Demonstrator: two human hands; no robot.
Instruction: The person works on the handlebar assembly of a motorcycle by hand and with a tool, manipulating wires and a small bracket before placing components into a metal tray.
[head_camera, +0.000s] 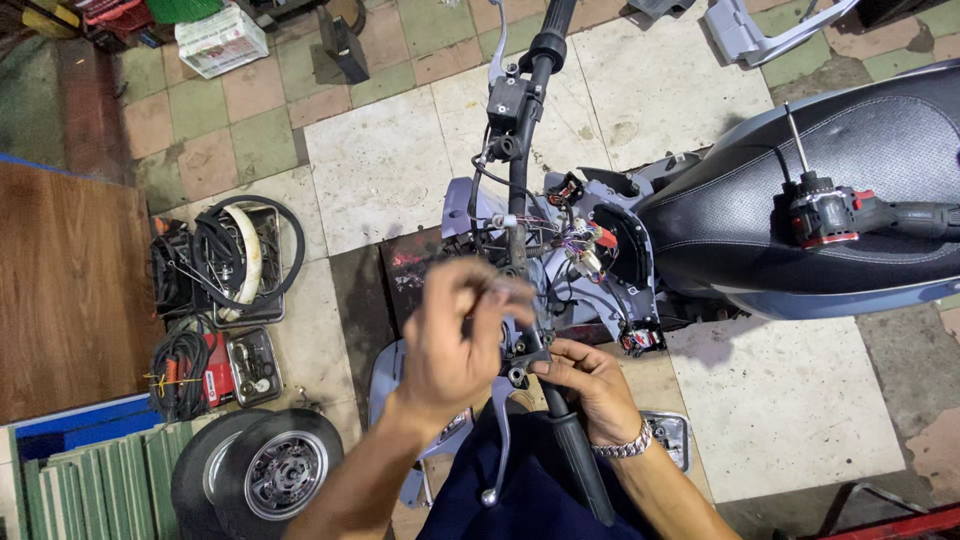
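Handlebar (520, 190) of a stripped grey scooter runs down the middle of the head view, from the far grip at the top edge to the near grip under the person's chest; every place below is told against it.

At its near end the left hand (455, 335) is curled over the bar, fingers bunched around some small part at the black lever clamp (525, 360). The hand is blurred, so I cannot tell what it pinches. The right hand (590, 385), with a metal bracelet at the wrist, grips the clamp and the bar just above the near grip (580, 465), thumb pressed on the bracket. A silver brake lever (497, 450) hangs down from the clamp on the left of the bar.

Just right of the bar's middle, loose coloured wires and connectors (585, 245) spill from the open headlight housing. Well to the right, a red and black power driver (840, 215) lies on the black seat (880, 140), its long bit pointing up-frame. Well to the left, on the tiled floor (380, 160), sit a tyre and rim (245, 250), a tool tray (250, 365) and a wheel (265, 470).

Risks, as I judge them: a small fastener slipping from the left hand would drop into the wiring or under the bodywork. The clamp could turn on the bar if the right hand loosens. The driver rests on a sloping seat and could slide off. The bare connectors could snag a sleeve or wrist.
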